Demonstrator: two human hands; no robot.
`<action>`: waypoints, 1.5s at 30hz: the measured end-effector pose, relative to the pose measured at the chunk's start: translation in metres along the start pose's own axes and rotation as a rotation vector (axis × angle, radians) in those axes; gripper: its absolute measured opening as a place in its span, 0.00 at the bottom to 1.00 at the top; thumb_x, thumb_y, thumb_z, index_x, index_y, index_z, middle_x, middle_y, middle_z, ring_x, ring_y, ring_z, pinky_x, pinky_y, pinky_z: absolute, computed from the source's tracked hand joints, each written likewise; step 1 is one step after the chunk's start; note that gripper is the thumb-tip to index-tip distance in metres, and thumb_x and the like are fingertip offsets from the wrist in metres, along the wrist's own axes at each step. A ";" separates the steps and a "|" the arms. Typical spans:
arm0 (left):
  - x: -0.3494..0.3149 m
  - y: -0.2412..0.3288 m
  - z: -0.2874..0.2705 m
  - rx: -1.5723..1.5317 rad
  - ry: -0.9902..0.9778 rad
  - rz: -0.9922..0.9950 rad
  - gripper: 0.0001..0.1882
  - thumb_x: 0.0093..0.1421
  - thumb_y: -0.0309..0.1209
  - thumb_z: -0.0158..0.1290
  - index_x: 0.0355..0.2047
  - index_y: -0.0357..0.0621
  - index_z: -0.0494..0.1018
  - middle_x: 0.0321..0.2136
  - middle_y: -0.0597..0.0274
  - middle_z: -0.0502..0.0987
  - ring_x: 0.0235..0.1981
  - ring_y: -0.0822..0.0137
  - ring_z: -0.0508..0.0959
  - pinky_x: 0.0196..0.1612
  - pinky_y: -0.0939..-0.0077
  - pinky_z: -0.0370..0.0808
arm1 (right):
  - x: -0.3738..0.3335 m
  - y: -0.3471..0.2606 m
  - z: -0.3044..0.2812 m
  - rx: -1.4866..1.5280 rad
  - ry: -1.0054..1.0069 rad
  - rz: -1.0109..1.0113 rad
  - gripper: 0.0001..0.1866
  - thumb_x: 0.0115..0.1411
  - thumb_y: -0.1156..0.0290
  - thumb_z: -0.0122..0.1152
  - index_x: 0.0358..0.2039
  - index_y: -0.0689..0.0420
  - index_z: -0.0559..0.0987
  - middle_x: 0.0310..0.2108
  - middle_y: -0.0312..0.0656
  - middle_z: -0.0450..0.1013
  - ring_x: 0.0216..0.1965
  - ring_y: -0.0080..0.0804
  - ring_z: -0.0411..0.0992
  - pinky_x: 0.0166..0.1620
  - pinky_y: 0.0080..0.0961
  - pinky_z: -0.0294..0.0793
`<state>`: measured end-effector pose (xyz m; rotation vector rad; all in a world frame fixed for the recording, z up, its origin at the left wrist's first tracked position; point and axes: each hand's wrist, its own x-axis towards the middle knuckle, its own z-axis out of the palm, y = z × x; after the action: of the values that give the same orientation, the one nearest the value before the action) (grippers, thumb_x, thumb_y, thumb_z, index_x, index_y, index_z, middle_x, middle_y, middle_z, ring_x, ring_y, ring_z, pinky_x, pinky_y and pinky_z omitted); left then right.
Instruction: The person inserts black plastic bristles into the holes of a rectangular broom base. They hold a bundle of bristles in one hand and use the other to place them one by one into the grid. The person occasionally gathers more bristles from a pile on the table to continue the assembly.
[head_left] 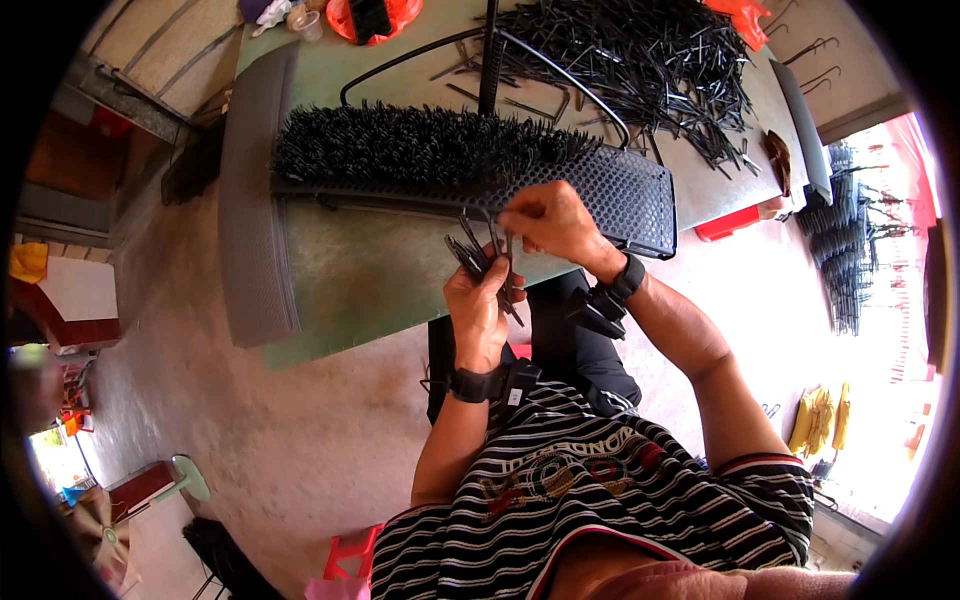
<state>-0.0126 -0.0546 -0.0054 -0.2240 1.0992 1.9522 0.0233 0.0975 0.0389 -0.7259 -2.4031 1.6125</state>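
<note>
In my left hand [478, 308] is a loose bundle of thin black strips [468, 252], gripped between thumb and fingers. My right hand [562, 228] is just above and to the right of it, thumb and fingertips pinched on a thin black strip; the fingertips are slightly blurred. Beyond both hands lies a long black perforated panel [630, 195] on a stand. Dense black bristle-like strips [400, 145] stand up from its left and middle part. Its right part shows bare holes, close to my right hand.
A green-topped table [345, 300] bears the panel, with a grey sheet [255, 220] along its left side. A heap of loose black strips [640, 65] lies at the far right. A black upright with curved rods [490, 70] rises behind the panel. A red stool [352, 553] stands lower left.
</note>
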 end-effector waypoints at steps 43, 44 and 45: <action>0.001 -0.011 -0.002 -0.003 0.053 -0.088 0.10 0.54 0.24 0.56 0.39 0.40 0.75 0.27 0.61 0.76 0.20 0.67 0.76 0.19 0.74 0.74 | 0.010 -0.012 -0.017 0.195 0.260 0.017 0.09 0.56 0.71 0.58 0.29 0.66 0.75 0.19 0.41 0.75 0.16 0.22 0.73 0.20 0.18 0.71; 0.001 -0.009 -0.003 0.003 0.021 -0.079 0.11 0.55 0.24 0.55 0.40 0.39 0.74 0.28 0.61 0.76 0.22 0.67 0.77 0.21 0.74 0.75 | 0.011 -0.013 -0.014 0.172 0.325 -0.072 0.08 0.56 0.72 0.58 0.31 0.65 0.75 0.20 0.41 0.75 0.18 0.22 0.74 0.21 0.19 0.71; 0.000 -0.007 -0.004 0.009 -0.010 -0.069 0.12 0.55 0.23 0.55 0.41 0.38 0.74 0.28 0.61 0.76 0.23 0.67 0.77 0.23 0.73 0.76 | 0.012 -0.015 -0.009 0.149 0.389 -0.160 0.08 0.56 0.72 0.58 0.32 0.65 0.74 0.21 0.42 0.75 0.19 0.23 0.75 0.21 0.19 0.72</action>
<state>-0.0080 -0.0555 -0.0122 -0.2442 1.0794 1.8851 0.0118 0.1065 0.0547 -0.7213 -1.9906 1.4168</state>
